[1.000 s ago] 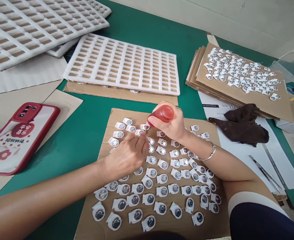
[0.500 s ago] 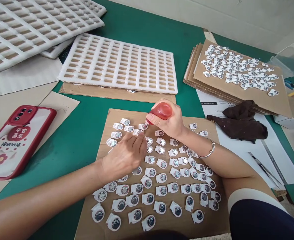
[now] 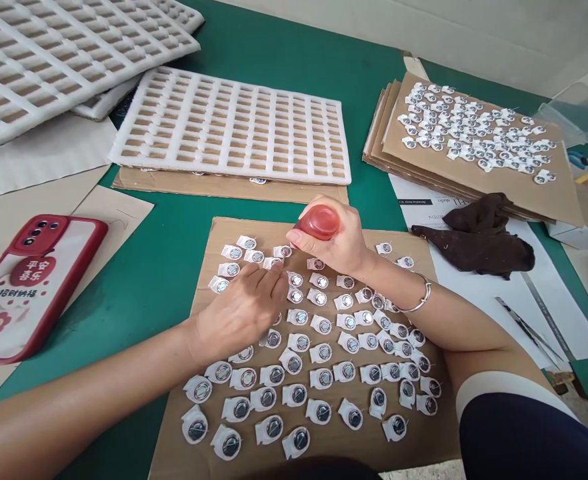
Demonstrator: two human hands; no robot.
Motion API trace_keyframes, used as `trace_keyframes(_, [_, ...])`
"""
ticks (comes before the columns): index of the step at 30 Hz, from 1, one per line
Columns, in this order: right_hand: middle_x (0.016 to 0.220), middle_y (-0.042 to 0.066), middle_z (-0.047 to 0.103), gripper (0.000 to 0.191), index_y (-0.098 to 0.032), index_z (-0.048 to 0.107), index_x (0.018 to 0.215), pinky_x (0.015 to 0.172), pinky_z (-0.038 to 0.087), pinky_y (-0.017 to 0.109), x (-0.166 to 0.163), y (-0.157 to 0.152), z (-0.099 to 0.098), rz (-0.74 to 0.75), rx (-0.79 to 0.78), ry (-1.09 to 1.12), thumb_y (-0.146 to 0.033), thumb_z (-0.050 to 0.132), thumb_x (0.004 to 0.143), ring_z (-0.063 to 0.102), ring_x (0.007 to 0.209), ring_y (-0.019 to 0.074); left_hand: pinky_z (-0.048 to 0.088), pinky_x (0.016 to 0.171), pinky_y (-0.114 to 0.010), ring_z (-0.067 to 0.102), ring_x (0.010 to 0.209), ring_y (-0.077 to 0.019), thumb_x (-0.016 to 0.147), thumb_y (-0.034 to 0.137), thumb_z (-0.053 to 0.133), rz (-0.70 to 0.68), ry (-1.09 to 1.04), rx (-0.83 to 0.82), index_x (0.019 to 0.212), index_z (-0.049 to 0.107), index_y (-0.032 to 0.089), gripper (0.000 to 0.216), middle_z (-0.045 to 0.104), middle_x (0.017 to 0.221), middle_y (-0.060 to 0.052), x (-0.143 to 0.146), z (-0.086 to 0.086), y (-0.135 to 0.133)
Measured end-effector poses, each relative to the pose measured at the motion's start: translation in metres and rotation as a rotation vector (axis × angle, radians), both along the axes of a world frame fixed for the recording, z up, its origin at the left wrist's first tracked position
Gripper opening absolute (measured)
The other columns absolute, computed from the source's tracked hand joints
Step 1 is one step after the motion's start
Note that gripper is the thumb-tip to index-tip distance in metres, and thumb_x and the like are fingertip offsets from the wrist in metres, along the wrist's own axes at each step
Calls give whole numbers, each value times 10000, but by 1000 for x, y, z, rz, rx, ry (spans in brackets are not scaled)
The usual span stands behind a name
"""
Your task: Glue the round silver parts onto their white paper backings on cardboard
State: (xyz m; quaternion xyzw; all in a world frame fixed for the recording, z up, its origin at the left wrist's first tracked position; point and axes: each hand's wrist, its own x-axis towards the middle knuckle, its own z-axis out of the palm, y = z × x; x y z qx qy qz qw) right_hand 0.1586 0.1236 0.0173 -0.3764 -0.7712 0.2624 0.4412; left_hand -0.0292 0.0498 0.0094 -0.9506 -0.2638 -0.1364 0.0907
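My right hand [image 3: 344,245] is wrapped round a translucent red squeeze bottle [image 3: 320,221], its narrow end tilted down to the left over the upper part of a cardboard sheet [image 3: 349,452]. Just left of it, my left hand [image 3: 244,303] is closed, its fingertips down at a small white-tabbed piece [image 3: 273,263]; whether they pinch it I cannot make out. Another such piece [image 3: 283,251] lies right beside, below the bottle's tip. Many more white tabs with round, shiny metallic discs [image 3: 301,439] are spread in loose rows over the cardboard, some hidden under my left hand and wrist.
White foam grids [image 3: 234,120] lie at the back and left. A red-cased phone [image 3: 39,287] rests on the left. At right are stacked cardboard sheets [image 3: 394,153] bearing similar pieces, a dark brown cloth [image 3: 479,250], tweezers [image 3: 529,330] and printed paper [image 3: 584,337].
The view has shifted slightly. My left hand's fingertips have drawn back a little to the left and down. The red bottle stays in my right hand, at almost the same place.
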Motion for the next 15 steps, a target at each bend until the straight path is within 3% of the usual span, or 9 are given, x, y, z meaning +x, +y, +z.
trace_keyframes(10, [721, -11, 577, 333, -192, 544, 751, 632, 480, 305, -2, -2, -1, 30, 58, 54, -419, 764, 649, 542, 639, 125, 520, 688, -402, 612, 884, -275, 783, -40, 363, 5, -51, -103, 926, 586, 25, 272, 636, 912, -190, -1, 5, 2])
trace_keyframes(15, [652, -14, 600, 281, -204, 516, 814, 468, 480, 261, 7, 7, 13, 45, -277, 147, -455, 634, 779, 606, 587, 139, 525, 696, -374, 615, 868, -240, 802, 35, 372, 2, -247, -334, 978, 564, 68, 262, 638, 895, -144, -9, 10, 12])
